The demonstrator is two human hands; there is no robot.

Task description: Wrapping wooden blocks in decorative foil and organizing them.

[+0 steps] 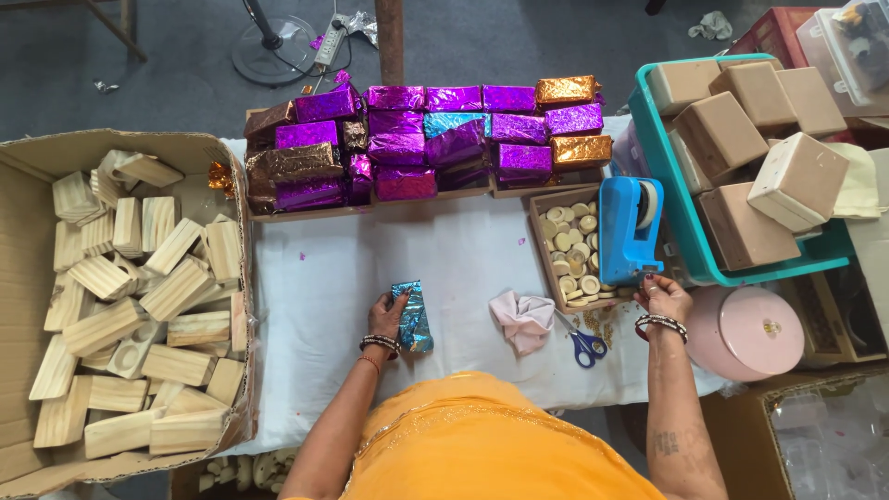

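My left hand [388,315] grips a block wrapped in shiny blue foil [413,316], holding it on the white cloth-covered table [315,287]. My right hand [661,294] reaches to the front end of a blue tape dispenser [630,230], with the fingers pinched at its cutter. Whether tape is between the fingers cannot be made out. Blue-handled scissors [583,343] and a crumpled pink cloth [523,318] lie between my hands.
A cardboard box of pale wooden blocks [139,296] stands at the left. Foil-wrapped blocks in purple, bronze and blue [426,139] are stacked at the back. A tray of small wooden discs [569,243], a teal crate of brown boxes [741,148] and a pink round lid [745,331] sit right.
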